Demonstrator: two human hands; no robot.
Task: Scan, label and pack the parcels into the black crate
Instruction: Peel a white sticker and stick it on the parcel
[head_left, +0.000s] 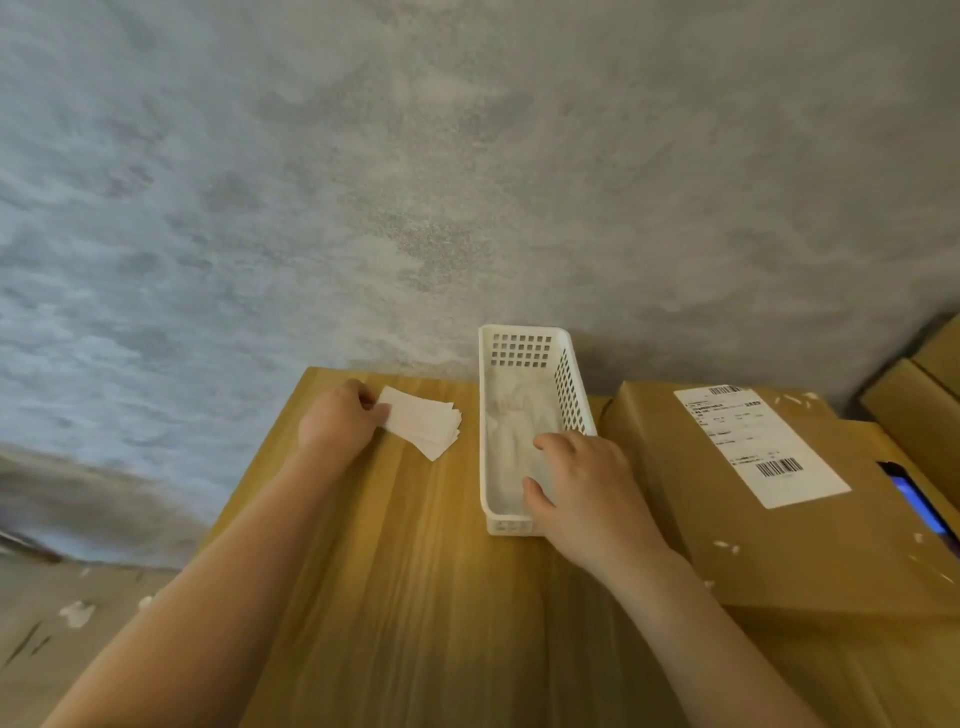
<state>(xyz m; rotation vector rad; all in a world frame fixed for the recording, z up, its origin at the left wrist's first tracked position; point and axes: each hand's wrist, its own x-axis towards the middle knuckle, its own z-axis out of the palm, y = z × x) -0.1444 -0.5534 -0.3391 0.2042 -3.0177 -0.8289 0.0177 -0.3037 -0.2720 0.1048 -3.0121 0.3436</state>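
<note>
Fingers of the left hand (340, 415) pinch a small stack of white labels (423, 423) lying on the wooden table (395, 571), while the right hand (587, 493), fingers loosely spread, reaches into the white perforated basket (519, 353) beside a labelled cardboard parcel (701, 519).

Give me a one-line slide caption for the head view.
Left hand on a stack of paper labels, right hand reaching into a white basket beside a labelled cardboard box.
</note>
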